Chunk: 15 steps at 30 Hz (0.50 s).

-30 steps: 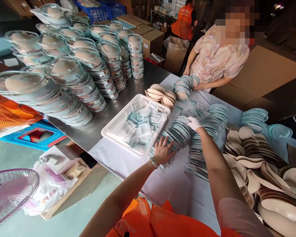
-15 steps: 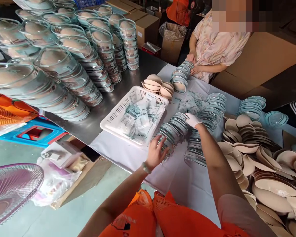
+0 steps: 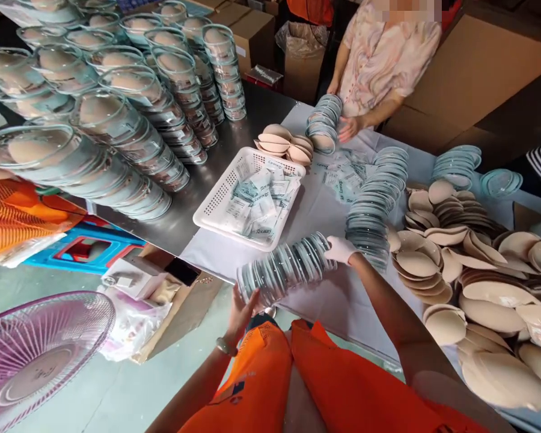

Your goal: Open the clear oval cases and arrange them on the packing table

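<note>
L hand (image 3: 243, 310) & gloved R hand (image 3: 340, 248) clamp ends of clear-lid row (image 3: 286, 267); squeeze inward evenly, keep row level w/ near table edge (image 3: 216, 267)

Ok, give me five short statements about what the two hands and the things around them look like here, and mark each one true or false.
1. The left hand and right hand press the two ends of a row of clear lids. True.
2. The right hand is bare. False: it wears a white glove.
3. The white basket holds small sachets. True.
4. The row of clear lids lies inside the white basket. False: it is held between the hands, nearer the person than the basket.
5. Beige pads lie heaped to the person's right. True.
</note>
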Each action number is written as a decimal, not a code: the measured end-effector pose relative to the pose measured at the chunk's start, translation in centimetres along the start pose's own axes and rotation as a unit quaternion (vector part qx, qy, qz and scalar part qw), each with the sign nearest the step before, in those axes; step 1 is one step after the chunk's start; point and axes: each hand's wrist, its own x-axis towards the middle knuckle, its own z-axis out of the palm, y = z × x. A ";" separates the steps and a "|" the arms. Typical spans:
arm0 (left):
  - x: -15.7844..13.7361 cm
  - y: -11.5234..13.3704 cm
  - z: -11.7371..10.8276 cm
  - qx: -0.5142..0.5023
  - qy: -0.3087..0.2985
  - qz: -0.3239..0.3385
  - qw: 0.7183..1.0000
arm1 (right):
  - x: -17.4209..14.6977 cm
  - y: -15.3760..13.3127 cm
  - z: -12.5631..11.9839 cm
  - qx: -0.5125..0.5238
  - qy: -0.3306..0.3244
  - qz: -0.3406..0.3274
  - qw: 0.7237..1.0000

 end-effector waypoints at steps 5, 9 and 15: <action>-0.1 -0.9 -5.2 0.049 -0.059 -0.017 0.997 | -9.5 0.4 6.7 0.090 -0.024 0.067 0.993; 2.6 0.7 -3.6 0.139 -0.174 0.038 0.974 | -17.1 3.3 11.3 0.320 -0.041 0.173 0.931; 8.1 8.2 6.3 0.301 -0.265 0.148 0.904 | -25.5 6.4 15.6 0.664 -0.047 0.291 0.687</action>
